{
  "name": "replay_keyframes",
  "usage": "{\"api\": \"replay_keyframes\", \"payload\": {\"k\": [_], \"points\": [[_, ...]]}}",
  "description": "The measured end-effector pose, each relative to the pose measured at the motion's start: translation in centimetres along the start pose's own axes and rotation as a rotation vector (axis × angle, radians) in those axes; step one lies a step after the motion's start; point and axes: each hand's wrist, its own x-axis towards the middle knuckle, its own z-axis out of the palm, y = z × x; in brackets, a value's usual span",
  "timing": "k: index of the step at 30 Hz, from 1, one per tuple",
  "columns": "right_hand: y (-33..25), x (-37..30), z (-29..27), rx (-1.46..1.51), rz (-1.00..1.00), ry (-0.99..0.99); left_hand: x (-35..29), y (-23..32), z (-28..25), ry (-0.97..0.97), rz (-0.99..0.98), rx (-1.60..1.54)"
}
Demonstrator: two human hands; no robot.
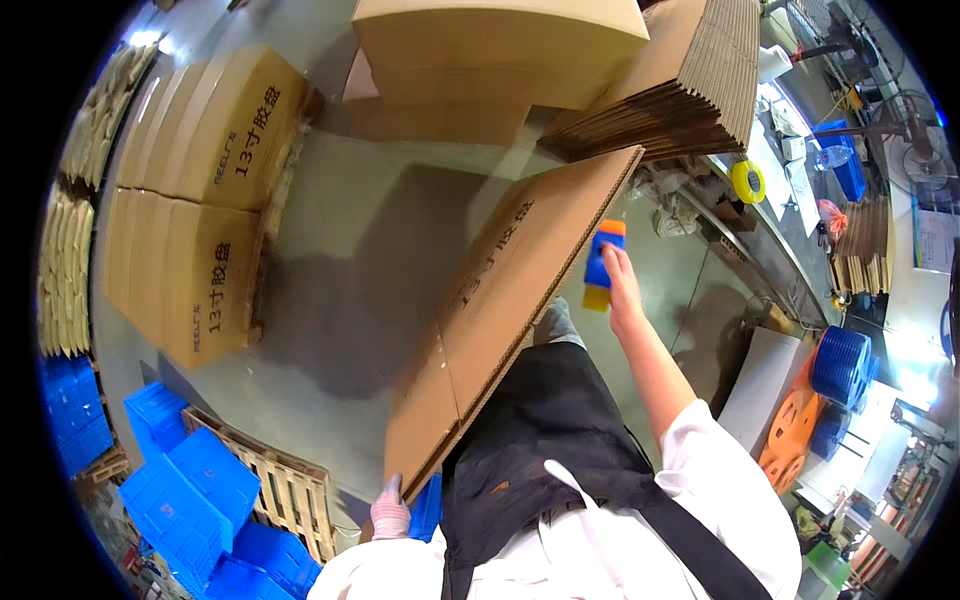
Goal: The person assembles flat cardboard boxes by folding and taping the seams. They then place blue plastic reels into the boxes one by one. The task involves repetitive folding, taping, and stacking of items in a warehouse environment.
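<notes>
My left hand [389,510], in a light glove, grips the near lower edge of a flat folded cardboard box [510,290] that I hold up tilted in front of me. My right hand [621,283] is bare and closed on a blue, orange and yellow tape dispenser [603,264], just to the right of the flat box's far end. A dark apron [545,440] over a white shirt fills the lower middle.
A stack of flat cartons [680,85] and a made-up box [490,50] lie ahead. Sealed printed boxes [200,200] stand at left on a pallet. Blue crates [190,490] and a wooden pallet [280,480] sit lower left. A workbench with a yellow tape roll [748,181] runs along the right.
</notes>
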Motion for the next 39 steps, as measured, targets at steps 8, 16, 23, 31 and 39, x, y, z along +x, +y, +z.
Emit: {"api": "replay_keyframes", "payload": {"k": [8,16,23,31,39], "points": [[2.6,3.2,5.0,0.042,-0.057,-0.020,3.6,-2.6,-1.0,0.324,0.032,-0.234],[-0.6,3.1,1.5,-0.604,-0.224,0.200,7.8,-3.4,-9.0,0.336,0.061,-0.057],[-0.2,-14.6,-14.3,-0.795,-0.205,0.210,11.6,6.3,-20.9,0.597,0.203,-0.058],[8.6,-24.0,-21.4,-1.079,-0.120,0.446,22.6,26.8,-17.9,0.263,0.355,0.159],[17.2,-11.1,-10.2,-1.356,-0.126,0.212,25.8,37.3,-2.4,-0.130,0.273,0.506]]}}
